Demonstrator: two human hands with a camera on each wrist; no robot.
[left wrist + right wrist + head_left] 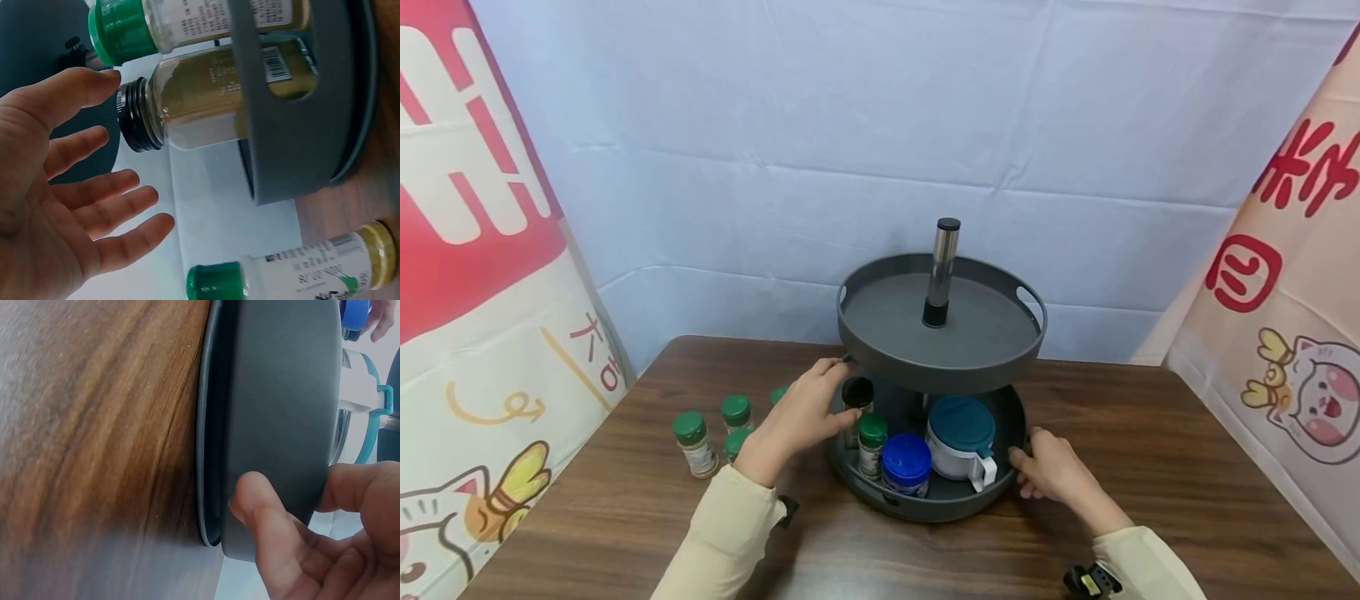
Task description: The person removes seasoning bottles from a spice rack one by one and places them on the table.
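A grey two-tier turntable organizer [942,377] stands on the table, its upper tray bare around a metal post. On the lower tray [940,510] are a black-lidded jar [197,100], a green-capped spice jar [872,446], a blue-lidded jar [906,462] and a white pot with a teal lid [961,433]. My left hand [805,408] is beside the black-lidded jar, fingers spread and holding nothing; its thumb tip is close to the lid. My right hand [1052,471] pinches the lower tray's rim on the right, with thumb at the edge and a finger against the outer wall [281,425].
Several green-capped spice jars [695,446] stand on the brown wooden table [625,517], left of the organizer, some partly behind my left arm. A pale cloth [775,167] hangs behind the table, with printed banners [1285,350] at both sides.
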